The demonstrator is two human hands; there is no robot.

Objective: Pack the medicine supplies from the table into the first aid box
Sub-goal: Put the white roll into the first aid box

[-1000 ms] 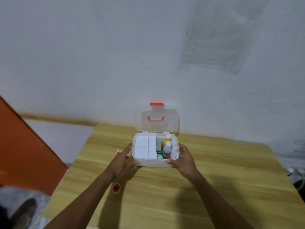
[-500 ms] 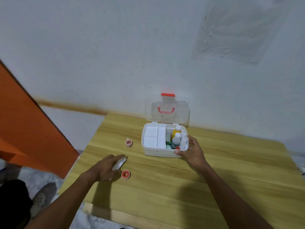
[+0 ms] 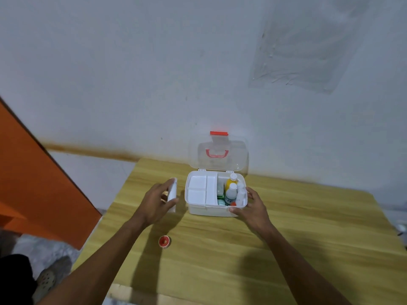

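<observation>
The white first aid box (image 3: 210,211) stands on the wooden table (image 3: 297,249) with its clear lid (image 3: 220,154) upright. Inside, a white tray fills the left side, and several bottles (image 3: 231,192) stand in the right compartment. My left hand (image 3: 157,201) holds a small white packet (image 3: 172,192) above the table, just left of the box. My right hand (image 3: 253,205) grips the box's front right corner, thumb on the front wall. A small red and white roll (image 3: 164,241) lies on the table near my left forearm.
The table's far edge meets a pale wall. An orange panel (image 3: 33,183) stands to the left beyond the table's left edge. A foot in a sandal (image 3: 45,280) shows on the floor at lower left.
My left hand picked up the white packet from the table's left side and carried it up beside the box. My right hand has stayed on the box.
</observation>
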